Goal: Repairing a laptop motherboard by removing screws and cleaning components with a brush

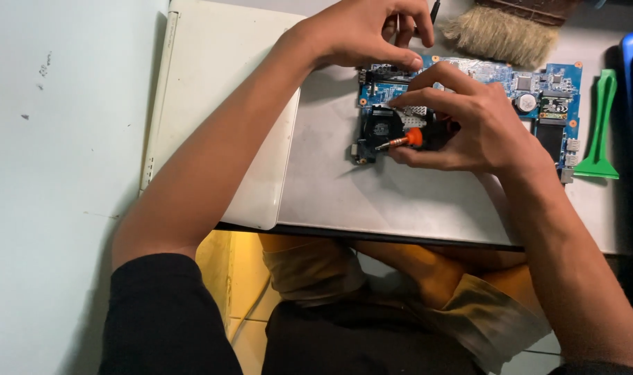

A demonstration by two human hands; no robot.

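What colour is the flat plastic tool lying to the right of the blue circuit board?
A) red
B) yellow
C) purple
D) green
D: the plastic pry tool lying on the grey table just beyond the right end of the blue circuit board is bright green, while the right hand holds a small screwdriver with an orange collar.

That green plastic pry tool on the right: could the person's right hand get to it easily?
Probably yes. The green pry tool lies uncovered on the table beside the circuit board, but the right hand already holds a small screwdriver.
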